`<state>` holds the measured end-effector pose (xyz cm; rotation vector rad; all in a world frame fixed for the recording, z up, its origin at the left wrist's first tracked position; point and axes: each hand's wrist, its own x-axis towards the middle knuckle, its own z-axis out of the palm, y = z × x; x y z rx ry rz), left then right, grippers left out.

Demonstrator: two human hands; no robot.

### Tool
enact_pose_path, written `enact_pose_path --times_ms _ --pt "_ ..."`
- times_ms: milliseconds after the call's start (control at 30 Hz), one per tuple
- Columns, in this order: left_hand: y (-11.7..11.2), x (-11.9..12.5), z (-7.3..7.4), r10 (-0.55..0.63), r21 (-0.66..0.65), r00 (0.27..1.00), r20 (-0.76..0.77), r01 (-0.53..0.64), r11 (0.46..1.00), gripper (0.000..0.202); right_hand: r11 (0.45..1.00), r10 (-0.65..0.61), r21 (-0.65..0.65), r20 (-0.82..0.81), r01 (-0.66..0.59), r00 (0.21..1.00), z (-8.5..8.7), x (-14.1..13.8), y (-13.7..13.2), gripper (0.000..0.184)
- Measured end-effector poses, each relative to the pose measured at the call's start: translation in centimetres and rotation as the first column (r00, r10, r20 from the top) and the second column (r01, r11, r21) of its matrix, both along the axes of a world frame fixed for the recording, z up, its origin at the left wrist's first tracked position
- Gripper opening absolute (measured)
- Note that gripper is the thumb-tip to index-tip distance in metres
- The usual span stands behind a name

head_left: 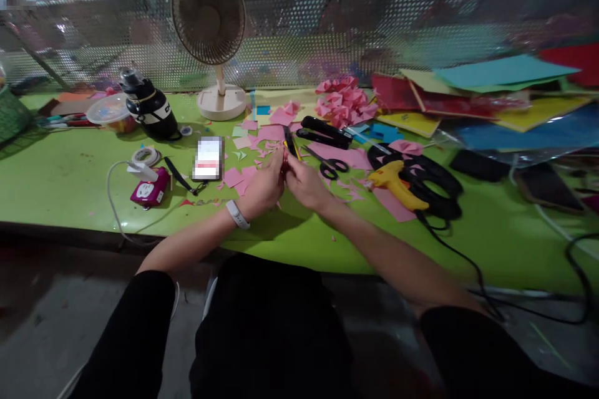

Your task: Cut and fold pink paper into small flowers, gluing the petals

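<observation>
My left hand (267, 188) and my right hand (305, 184) meet at the fingertips above the front half of the table. Both are closed, pinching a small pinkish-red piece (284, 164) that looks like paper and is mostly hidden by the fingers. Just beyond the fingertips lies a yellow-and-black cutter (291, 144). Black-handled scissors (333, 168) rest right of my right hand, with a black stapler (326, 131) behind them. Pink paper squares (241, 179) and cut scraps are strewn around both hands. Folded pink paper pieces (345, 103) are heaped farther back.
On the green table (281, 234), a fan (219, 101), black bottle (152, 109), phone (208, 158) and purple power adapter (150, 187) stand or lie leftward. At right are a yellow glue gun (397, 185) with a trailing cord, black tape-like rings (433, 181) and stacked coloured sheets (510, 73).
</observation>
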<state>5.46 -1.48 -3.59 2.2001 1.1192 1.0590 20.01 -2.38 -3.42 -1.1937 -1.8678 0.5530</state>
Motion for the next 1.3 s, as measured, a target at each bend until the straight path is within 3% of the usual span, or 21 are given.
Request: enact_pose_path --times_ms 133,300,467,567,733,933,1200,1300 --pt "1.1 -0.7 0.7 0.037 -0.035 0.997 0.066 -0.034 0.999 0.031 0.999 -0.036 -0.019 -0.008 0.036 0.999 1.5 0.7 0.2 0.030" --pt "1.9 -1.3 1.7 0.036 -0.076 0.975 0.217 -0.020 0.997 0.015 0.983 -0.099 0.146 -0.084 0.110 0.992 1.3 2.2 1.7 0.024" --pt "2.4 -1.6 1.9 0.005 -0.295 0.899 0.438 0.138 0.946 0.019 0.995 0.034 -0.072 -0.364 -0.065 0.931 0.2 2.8 3.3 0.029" --pt "2.5 -1.6 1.8 -0.001 -0.300 0.854 0.520 0.184 0.936 0.023 0.988 0.015 -0.133 -0.455 -0.084 0.890 -0.1 2.5 3.5 0.029" --pt "2.3 -1.4 1.6 0.001 -0.321 0.813 0.582 0.228 0.919 0.019 0.982 0.005 -0.165 -0.477 -0.096 0.879 0.2 2.0 2.9 0.025" --pt "2.2 -1.1 1.3 0.057 -0.353 0.757 0.651 0.235 0.906 0.015 0.970 -0.052 -0.220 -0.612 -0.107 0.789 0.5 1.5 2.4 0.023" --pt "2.1 -1.3 1.3 -0.006 -0.335 0.774 0.633 0.281 0.899 0.010 0.970 -0.092 -0.233 -0.614 -0.068 0.784 0.8 1.2 1.9 0.018" --pt "2.2 -1.7 1.8 0.005 -0.366 0.780 0.626 0.288 0.885 0.022 0.973 -0.112 -0.228 -0.628 -0.045 0.770 0.7 1.3 2.1 0.018"
